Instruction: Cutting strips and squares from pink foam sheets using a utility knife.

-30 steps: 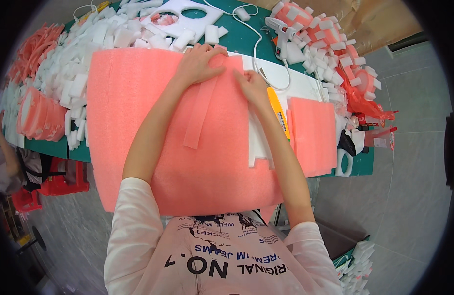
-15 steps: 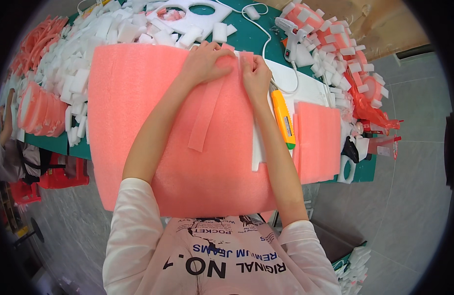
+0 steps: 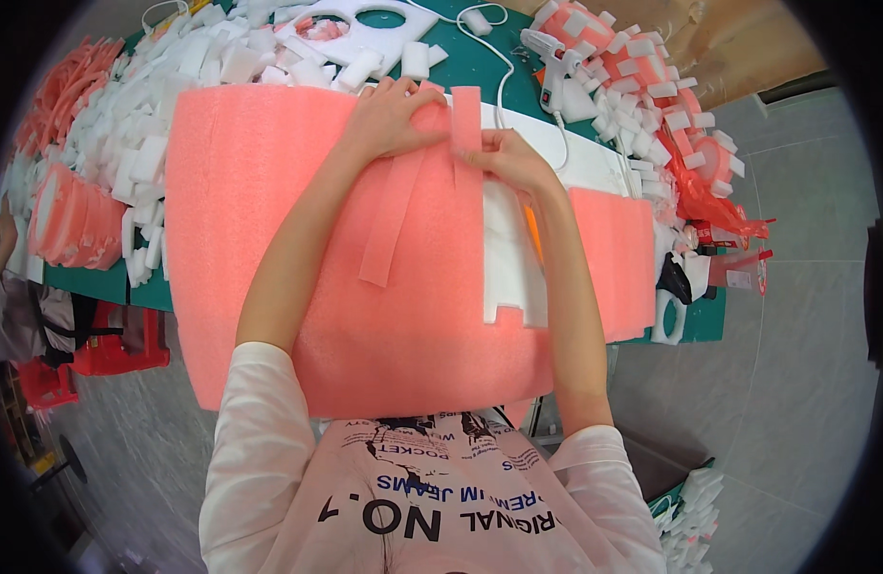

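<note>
A large pink foam sheet [image 3: 269, 239] lies in front of me and hangs over the near table edge. My left hand [image 3: 389, 120] grips it near its far edge, fingers curled and thumb toward the right. Beneath that hand a loose pink foam strip [image 3: 389, 230] runs toward me across the sheet. My right hand [image 3: 508, 158] pinches another narrow pink foam strip [image 3: 467, 115], which stands up at the sheet's right edge; its lower end is hard to make out. An orange-yellow utility knife [image 3: 534, 230] lies mostly hidden under my right forearm.
White foam board [image 3: 508, 297] lies beneath the sheet, with more pink foam sheets [image 3: 614, 258] to the right. White foam offcuts [image 3: 202, 67] heap at the far left. A corded glue gun [image 3: 556, 72] rests on the green table [image 3: 461, 62] beside pink foam rolls with white blocks [image 3: 642, 67].
My right hand has shifted slightly nearer and right, its forearm swinging over the knife. The pinched strip now stands more clearly above the sheet. My left hand keeps its place on the sheet.
</note>
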Demonstrator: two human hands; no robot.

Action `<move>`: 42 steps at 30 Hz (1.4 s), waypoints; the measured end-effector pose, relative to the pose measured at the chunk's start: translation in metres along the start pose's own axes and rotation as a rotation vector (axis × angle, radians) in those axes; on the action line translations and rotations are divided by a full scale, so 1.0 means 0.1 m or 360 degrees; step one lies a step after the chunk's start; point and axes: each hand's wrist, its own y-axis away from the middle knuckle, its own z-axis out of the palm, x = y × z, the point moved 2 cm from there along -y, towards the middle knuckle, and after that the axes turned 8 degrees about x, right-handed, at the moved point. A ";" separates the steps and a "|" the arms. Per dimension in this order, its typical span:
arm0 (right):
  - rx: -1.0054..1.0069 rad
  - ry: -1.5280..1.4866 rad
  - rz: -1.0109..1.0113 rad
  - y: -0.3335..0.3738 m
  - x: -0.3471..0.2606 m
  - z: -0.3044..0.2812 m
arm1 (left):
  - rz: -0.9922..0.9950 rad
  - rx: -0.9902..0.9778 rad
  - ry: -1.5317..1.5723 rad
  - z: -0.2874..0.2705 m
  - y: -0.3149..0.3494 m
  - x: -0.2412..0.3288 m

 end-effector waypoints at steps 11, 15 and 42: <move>-0.0131 -0.0206 -0.0289 0.58 -0.28 -0.06 | 0.0028 0.0065 -0.0009 0.04 0.00 -0.02; -0.0196 -0.0170 -0.0021 0.72 -0.01 0.02 | 0.0029 0.0047 0.0045 0.03 -0.01 -0.02; 0.0108 -0.1032 -0.0598 1.39 0.66 0.34 | -0.0009 -0.0004 0.0042 0.01 -0.01 -0.01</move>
